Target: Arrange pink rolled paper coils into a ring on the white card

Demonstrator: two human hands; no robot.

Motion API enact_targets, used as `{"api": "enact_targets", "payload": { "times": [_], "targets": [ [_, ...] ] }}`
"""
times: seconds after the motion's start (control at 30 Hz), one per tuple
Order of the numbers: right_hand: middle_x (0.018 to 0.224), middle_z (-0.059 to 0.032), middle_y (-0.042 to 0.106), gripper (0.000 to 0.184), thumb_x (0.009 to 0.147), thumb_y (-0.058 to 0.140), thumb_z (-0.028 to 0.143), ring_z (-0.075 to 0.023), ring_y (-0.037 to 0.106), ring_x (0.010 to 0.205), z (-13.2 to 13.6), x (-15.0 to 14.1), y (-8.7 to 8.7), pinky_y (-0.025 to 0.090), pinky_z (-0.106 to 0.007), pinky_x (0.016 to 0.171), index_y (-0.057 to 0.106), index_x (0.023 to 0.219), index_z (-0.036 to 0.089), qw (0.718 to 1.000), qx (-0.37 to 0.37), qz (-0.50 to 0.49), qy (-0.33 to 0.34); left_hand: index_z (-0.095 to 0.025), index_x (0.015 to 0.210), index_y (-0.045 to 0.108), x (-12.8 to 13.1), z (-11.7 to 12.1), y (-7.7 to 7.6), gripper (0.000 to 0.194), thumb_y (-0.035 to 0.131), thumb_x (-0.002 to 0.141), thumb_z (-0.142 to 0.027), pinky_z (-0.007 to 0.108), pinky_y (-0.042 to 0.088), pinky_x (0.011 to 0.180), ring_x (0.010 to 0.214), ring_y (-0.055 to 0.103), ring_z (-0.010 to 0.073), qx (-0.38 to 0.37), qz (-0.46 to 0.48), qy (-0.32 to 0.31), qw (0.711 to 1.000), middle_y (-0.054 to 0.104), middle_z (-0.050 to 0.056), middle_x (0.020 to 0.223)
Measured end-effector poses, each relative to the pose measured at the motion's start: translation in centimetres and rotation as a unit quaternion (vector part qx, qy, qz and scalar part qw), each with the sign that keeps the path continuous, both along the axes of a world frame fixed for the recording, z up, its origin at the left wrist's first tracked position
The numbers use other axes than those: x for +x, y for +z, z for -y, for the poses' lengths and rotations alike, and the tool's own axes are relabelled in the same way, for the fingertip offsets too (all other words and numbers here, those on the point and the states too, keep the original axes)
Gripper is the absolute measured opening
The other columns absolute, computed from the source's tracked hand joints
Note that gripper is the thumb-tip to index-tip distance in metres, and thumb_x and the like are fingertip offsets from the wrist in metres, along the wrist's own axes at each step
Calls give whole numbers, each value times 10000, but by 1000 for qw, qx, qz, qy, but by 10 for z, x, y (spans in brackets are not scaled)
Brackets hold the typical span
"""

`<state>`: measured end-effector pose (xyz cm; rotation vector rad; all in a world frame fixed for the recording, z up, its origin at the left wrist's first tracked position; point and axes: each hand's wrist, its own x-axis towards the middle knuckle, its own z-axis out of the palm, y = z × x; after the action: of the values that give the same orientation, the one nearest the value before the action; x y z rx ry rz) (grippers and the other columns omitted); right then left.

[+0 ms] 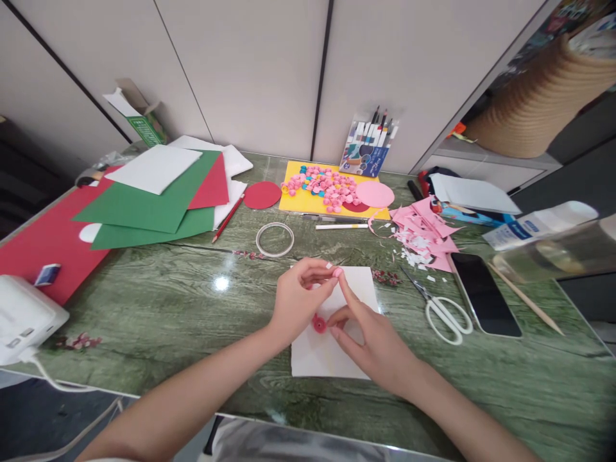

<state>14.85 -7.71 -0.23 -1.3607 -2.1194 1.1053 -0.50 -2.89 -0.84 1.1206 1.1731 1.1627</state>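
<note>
My left hand (303, 292) is closed in a pinch, thumb and fingers on a small pink paper roll (337, 273). My right hand (373, 340) presses the tip of its stretched index finger against the same roll; its thumb and other fingers are apart from that finger, near a red paper coil (319, 325). That coil appears to lie on a white sheet (312, 359), under both hands. Part of another pink piece shows behind the left fingers, too covered to make out.
Behind the sheet lie a tape roll (274, 240) and a yellow sheet (293, 204) bearing many paper rolls. Scissors (447, 317), a phone (486, 294) and pink paper scraps (426, 228) are on the right. Green paper (139, 205) and a white charger (29, 317) are left.
</note>
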Motion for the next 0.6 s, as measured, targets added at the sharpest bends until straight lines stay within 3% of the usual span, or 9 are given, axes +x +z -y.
{"api": "enact_targets", "payload": {
  "times": [0.27,0.6],
  "targets": [
    [859,33,666,734,876,481,253,-110,599,802,-4,3,9,446,-272,812,30,1453,286,991,-104,-87,-15,-182,854,597,1,-3,-1,198,700,713,-274,259,519,739,787,673,147,15,-21,6,1000,712,37,835],
    [807,38,649,675,878,505,315,-113,575,762,-9,9,11,412,-285,805,136,1443,314,979,-149,-131,-40,-169,858,590,-1,-5,-1,207,696,712,-271,274,530,749,781,673,152,9,-18,2,1000,703,47,833]
  ]
}}
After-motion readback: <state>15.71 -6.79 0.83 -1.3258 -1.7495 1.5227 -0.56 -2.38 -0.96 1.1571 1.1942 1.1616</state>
